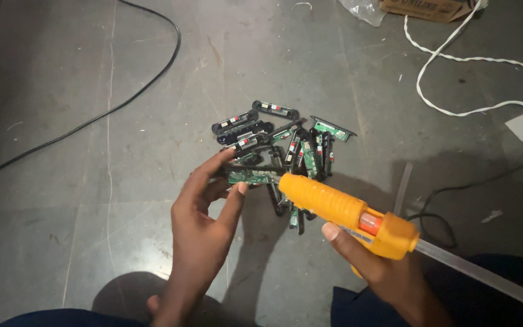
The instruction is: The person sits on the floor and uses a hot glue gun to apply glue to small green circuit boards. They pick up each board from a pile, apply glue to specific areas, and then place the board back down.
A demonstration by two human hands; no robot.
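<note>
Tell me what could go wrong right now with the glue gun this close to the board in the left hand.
1. The glue gun nozzle sits right beside the left hand fingertips pinching the small green circuit board; a burn looks possible.
2. The pile of boards lies directly underneath, so stray glue could land on them.
3. The right hand works near a black cable on the floor, and the clear glue stick juts backward; either might snag.

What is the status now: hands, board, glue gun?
Left hand pinches green circuit board. Right hand grips orange glue gun, nozzle at board. Pile of boards beneath.
</note>
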